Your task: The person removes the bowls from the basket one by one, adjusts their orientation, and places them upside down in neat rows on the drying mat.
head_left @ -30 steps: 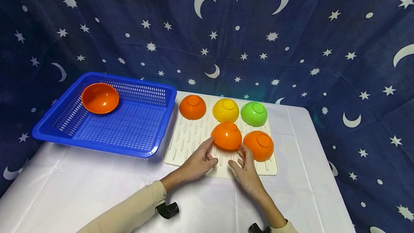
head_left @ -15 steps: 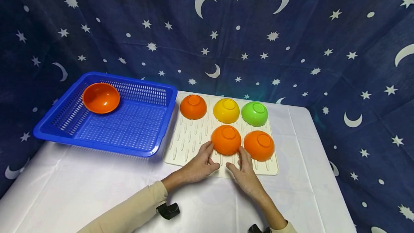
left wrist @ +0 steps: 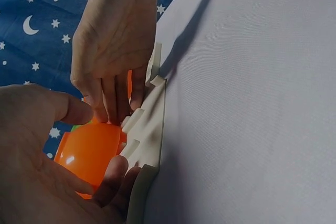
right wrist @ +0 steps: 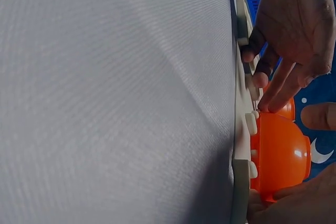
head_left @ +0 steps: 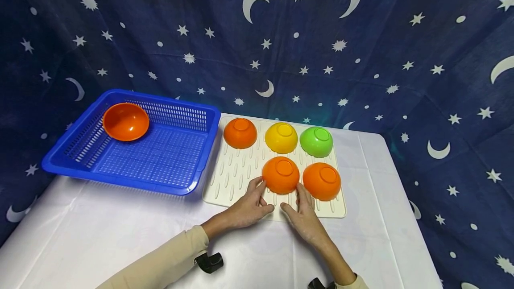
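Note:
An orange bowl (head_left: pixel 281 175) lies upside down in the front row of a cream ridged drying mat (head_left: pixel 237 171). My left hand (head_left: pixel 246 206) is at its left front side, fingertips right at the rim. On the other side, my right hand (head_left: pixel 306 217) has its fingers against the rim, between this bowl and a second orange bowl (head_left: pixel 321 181). Both thumbs stand off the bowl. In the left wrist view, the orange bowl (left wrist: pixel 92 148) shows between the two hands; in the right wrist view, its base (right wrist: pixel 308 156) faces away from the mat.
Behind stand three more upturned bowls: dark orange (head_left: pixel 240 133), yellow (head_left: pixel 281 138) and green (head_left: pixel 316 142). A blue perforated basket (head_left: pixel 160 186) sits left of the mat, with an orange bowl (head_left: pixel 125 121) inside. A starry curtain (head_left: pixel 225 35) hangs behind the white-covered table (head_left: pixel 120 231).
The orange bowl between my hands has gone from tilted to flat, upside down on the mat, its near side coming toward me. Both hands have lowered slightly with it.

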{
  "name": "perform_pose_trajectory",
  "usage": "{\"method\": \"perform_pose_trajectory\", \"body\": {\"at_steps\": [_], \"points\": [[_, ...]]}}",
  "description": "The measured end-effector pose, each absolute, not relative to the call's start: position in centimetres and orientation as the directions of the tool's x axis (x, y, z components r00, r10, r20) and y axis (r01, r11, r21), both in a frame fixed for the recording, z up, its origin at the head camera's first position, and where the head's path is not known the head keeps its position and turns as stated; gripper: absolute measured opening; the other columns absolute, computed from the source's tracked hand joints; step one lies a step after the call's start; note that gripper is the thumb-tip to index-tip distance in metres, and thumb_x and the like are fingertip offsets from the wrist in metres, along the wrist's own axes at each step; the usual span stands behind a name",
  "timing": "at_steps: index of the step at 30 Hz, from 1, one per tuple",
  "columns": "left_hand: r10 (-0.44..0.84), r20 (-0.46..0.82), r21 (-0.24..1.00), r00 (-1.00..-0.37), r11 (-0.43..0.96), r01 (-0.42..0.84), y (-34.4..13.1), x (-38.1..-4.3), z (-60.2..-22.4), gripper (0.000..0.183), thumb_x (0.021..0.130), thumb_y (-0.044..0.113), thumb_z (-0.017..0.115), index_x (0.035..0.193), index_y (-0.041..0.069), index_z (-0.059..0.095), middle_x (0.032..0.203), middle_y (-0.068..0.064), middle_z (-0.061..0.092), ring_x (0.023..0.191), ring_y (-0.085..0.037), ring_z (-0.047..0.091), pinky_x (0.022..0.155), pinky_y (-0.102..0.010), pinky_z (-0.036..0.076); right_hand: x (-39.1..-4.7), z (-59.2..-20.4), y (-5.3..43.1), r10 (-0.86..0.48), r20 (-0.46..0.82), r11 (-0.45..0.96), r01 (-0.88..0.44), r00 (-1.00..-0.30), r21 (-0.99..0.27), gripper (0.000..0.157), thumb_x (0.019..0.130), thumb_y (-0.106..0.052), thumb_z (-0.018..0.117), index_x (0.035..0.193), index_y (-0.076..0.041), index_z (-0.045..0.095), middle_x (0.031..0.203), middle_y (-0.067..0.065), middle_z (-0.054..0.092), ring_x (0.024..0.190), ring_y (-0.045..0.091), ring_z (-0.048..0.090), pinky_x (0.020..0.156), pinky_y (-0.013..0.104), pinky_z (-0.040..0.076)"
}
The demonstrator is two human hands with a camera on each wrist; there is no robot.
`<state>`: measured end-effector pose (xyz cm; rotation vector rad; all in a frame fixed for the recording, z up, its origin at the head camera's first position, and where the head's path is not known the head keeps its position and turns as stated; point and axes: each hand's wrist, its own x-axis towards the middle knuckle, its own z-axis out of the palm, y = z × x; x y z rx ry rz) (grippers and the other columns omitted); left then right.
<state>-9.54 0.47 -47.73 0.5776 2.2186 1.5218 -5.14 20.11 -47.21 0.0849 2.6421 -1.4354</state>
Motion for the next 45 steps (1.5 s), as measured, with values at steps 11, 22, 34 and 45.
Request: {"method": "perform_pose_trajectory", "body": {"at_steps": [11, 22, 34, 45], "points": [[0.534, -0.076, 0.925, -0.842, 0.354, 0.141, 0.4, -9.1, -47.8, 0.081, 0.088, 0.019, 0.067, 0.158, 0.000, 0.030, 0.158, -0.023, 0.018, 0.087, -0.010, 0.055, 0.066, -0.024, 0.048, -5.1, -47.4, 20.1, 0.003, -0.143, 0.591, 0.117, -0.990, -0.798, 0.084, 0.094, -0.026, 0.067, 0.155, 0.011, 0.023, 0.151, 0.023, 0.027, 0.130, 0.034, 0.032, 0.109, 0.057, 0.029], [0.544, -0.060, 0.917, -0.837, 0.361, 0.169, 0.3, -9.1, -47.9, 0.080, 0.088, 0.020, 0.067, 0.157, 0.000, 0.032, 0.157, -0.022, 0.020, 0.093, -0.019, 0.056, 0.068, -0.026, 0.046, -5.0, -47.5, 20.1, 0.000, -0.137, 0.545, 0.115, -0.991, -0.831, 0.082, 0.096, -0.022, 0.067, 0.155, 0.011, 0.021, 0.152, 0.024, 0.026, 0.133, 0.035, 0.038, 0.112, 0.052, 0.032], [0.555, -0.052, 0.903, -0.830, 0.381, 0.198, 0.3, -9.0, -47.8, 0.075, 0.090, 0.021, 0.066, 0.154, -0.004, 0.037, 0.155, -0.023, 0.025, 0.095, -0.019, 0.056, 0.076, -0.028, 0.046, -4.8, -47.7, 20.3, -0.013, -0.119, 0.543, 0.093, -0.993, -0.835, 0.081, 0.096, -0.021, 0.066, 0.155, 0.010, 0.021, 0.158, 0.024, 0.022, 0.141, 0.038, 0.033, 0.115, 0.053, 0.029], [0.624, -0.034, 0.877, -0.780, 0.393, 0.276, -0.9, -8.2, -46.9, 0.064, 0.095, 0.023, 0.063, 0.150, -0.003, 0.042, 0.149, -0.013, 0.034, 0.117, -0.022, 0.053, 0.095, -0.034, 0.046, -3.8, -47.4, 21.0, -0.033, -0.118, 0.512, 0.084, -0.993, -0.855, 0.070, 0.099, -0.017, 0.064, 0.155, 0.005, 0.027, 0.158, 0.025, 0.030, 0.146, 0.042, 0.029, 0.116, 0.054, 0.024]]}}
